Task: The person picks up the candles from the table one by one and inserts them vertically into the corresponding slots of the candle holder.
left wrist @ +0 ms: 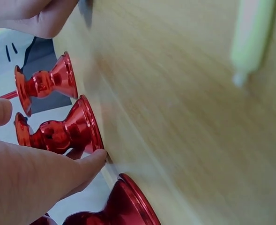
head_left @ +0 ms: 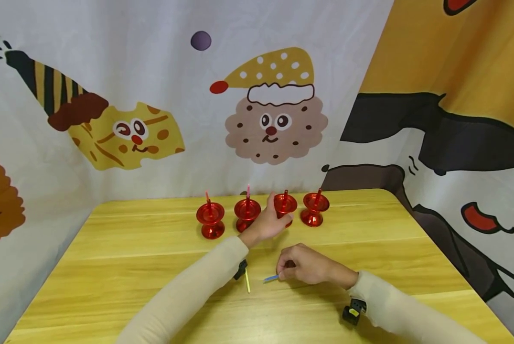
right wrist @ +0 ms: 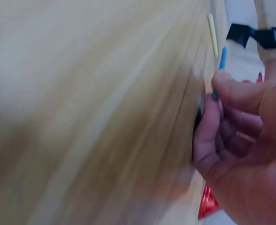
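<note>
My left hand holds the third red candle holder from the left; in the left wrist view its fingers lie along the shiny holder, down to the base. My right hand pinches a thin blue candle between thumb and index finger, low over the table. The blue candle sticks out past the thumb in the right wrist view. Near the left wrist a pale yellow candle lies on the wood.
The leftmost holder bears an orange candle, the second holder a pink one. At the row's right end stands another holder with a short red stem. Behind the wooden table hangs a printed curtain.
</note>
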`<state>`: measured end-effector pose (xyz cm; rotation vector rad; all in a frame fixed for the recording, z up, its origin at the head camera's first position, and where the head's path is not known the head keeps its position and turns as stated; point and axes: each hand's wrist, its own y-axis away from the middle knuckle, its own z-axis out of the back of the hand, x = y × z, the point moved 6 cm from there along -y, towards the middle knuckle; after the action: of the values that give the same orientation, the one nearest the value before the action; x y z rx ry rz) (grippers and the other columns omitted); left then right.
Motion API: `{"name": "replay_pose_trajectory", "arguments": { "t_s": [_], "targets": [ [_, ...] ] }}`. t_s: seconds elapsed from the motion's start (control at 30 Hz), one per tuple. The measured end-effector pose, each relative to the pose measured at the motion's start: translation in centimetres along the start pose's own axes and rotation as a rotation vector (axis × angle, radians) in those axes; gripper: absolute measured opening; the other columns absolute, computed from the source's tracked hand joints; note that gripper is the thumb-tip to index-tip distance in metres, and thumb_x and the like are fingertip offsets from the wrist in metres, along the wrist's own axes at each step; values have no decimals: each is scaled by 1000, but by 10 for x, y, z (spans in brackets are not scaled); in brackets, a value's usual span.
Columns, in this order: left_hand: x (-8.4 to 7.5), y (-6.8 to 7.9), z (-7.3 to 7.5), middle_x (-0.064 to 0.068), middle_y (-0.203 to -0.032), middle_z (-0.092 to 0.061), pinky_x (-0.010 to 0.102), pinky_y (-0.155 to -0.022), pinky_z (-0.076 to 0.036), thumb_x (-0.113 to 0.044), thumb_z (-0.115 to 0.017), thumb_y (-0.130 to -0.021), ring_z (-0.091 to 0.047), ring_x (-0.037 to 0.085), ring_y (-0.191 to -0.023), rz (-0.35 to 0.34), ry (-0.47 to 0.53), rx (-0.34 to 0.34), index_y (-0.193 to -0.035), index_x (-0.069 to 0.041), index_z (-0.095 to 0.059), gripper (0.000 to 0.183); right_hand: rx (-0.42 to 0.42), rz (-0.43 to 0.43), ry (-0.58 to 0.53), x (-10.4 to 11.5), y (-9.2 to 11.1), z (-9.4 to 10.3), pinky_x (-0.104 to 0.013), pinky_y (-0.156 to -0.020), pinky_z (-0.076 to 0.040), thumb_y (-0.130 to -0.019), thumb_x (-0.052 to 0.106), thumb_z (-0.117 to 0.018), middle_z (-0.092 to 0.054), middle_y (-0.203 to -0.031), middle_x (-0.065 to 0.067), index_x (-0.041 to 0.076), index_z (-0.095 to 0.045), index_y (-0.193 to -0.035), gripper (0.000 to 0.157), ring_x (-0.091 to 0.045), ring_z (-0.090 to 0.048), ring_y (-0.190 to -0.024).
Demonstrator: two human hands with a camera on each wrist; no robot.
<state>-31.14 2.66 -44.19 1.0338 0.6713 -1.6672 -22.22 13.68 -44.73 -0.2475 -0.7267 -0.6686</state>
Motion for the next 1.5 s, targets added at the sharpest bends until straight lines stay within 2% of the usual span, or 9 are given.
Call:
{"name": "replay_pose_trajectory", "arguments": {
  "t_s": [0.17,0.4,0.57,0.7,0.8,0.97,1.13,1.37,1.5],
  "targets": [
    [-1,2,0,32,-167,-42,55,-119,-44,-35,-62,-112,-57,44,-142,-16,-3,15,-177,-8,2,95,29,81,-37,-9,8,10,-24,-74,-52,-107,10,-73,-69,-92,12,10,-78,-100,9,0,-55,-81],
    [-1,-1,-1,32,-168,-40,55,-121,-43,-33,-60,-112,-53,44,-146,-25,-8,15,-176,-7,2,93,0,231,-224,-16,15,33,-26,-72,-52,-109,1,-66,-66,-92,-7,1,-72,-106,7,-12,-58,-79],
    [-1,-2,-1,32,-169,-38,56,-122,-41,-34,-59,-113,-50,45,-149,-34,-21,18,-176,-5,1,92,-84,268,-278,-15,21,54,-36,-73,-60,-109,-5,-61,-66,-100,-15,-1,-72,-120,16,-28,-65,-81],
    [-3,-3,0,33,-169,-38,56,-123,-40,-35,-57,-115,-49,46,-149,-40,-40,12,-175,-3,0,89,-191,324,-248,-9,21,72,-37,-72,-58,-108,-13,-57,-63,-100,-13,4,-74,-127,31,-28,-62,-81],
    [-3,-5,-1,33,-168,-39,55,-121,-42,-35,-56,-116,-53,46,-146,-30,-51,8,-175,-4,0,87,-275,355,-219,-7,19,84,-36,-72,-56,-106,-17,-55,-60,-97,-12,6,-73,-121,33,-26,-60,-80],
    [-2,-7,-3,33,-168,-40,54,-120,-44,-34,-55,-115,-56,46,-144,-15,-47,8,-175,-4,-1,86,-381,275,-213,-12,11,98,-32,-72,-58,-108,-13,-56,-63,-92,-13,0,-70,-113,20,-25,-64,-79],
    [-2,-7,-2,33,-169,-37,54,-122,-41,-33,-54,-115,-51,45,-148,-18,-22,17,-175,-3,-1,86,-496,159,-204,-16,-1,109,-28,-69,-60,-107,-8,-65,-71,-92,-12,-6,-70,-109,6,-20,-69,-79],
    [-1,-7,-1,31,-172,-32,52,-124,-39,-31,-54,-115,-49,42,-150,-29,19,49,-174,-3,1,86,-652,55,-165,-19,-20,125,-24,-73,-60,-102,-1,-76,-77,-94,-20,-2,-72,-105,6,-30,-74,-79],
    [-1,-8,-1,31,-171,-34,51,-125,-37,-31,-55,-114,-47,41,-151,-36,3,49,-174,-3,0,86,-723,16,-146,-21,-29,133,-24,-74,-60,-104,3,-75,-81,-95,-15,-1,-73,-103,5,-32,-75,-82]
  ]
}}
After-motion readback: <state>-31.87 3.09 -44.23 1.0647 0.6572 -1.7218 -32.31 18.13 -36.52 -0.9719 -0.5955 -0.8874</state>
